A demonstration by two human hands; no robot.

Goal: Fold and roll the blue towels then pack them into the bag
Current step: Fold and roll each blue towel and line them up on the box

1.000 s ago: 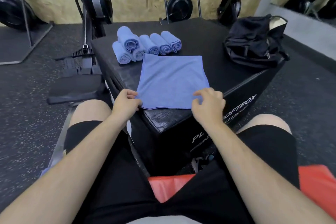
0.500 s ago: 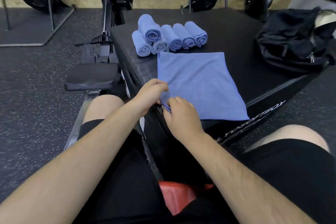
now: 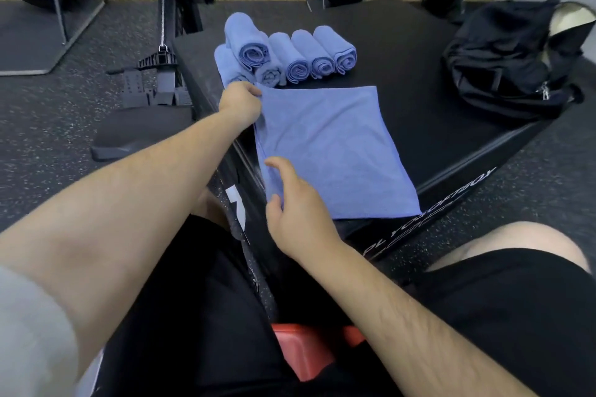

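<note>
Head view: left fingers in pinch on flat towel corner, right fingers loose over it; bag, contents unseen.

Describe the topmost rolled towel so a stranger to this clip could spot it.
On the black box, beyond the flat blue towel, lies a row of rolled towels. At its left end, the topmost roll alone rests on others.

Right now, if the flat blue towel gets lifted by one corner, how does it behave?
Likely floppy: the flat towel lies thin and limp on the box. Probably light: the left hand pinches just its far corner. Laid flat it shouldn't roll, though the rolled towels behind might.
</note>
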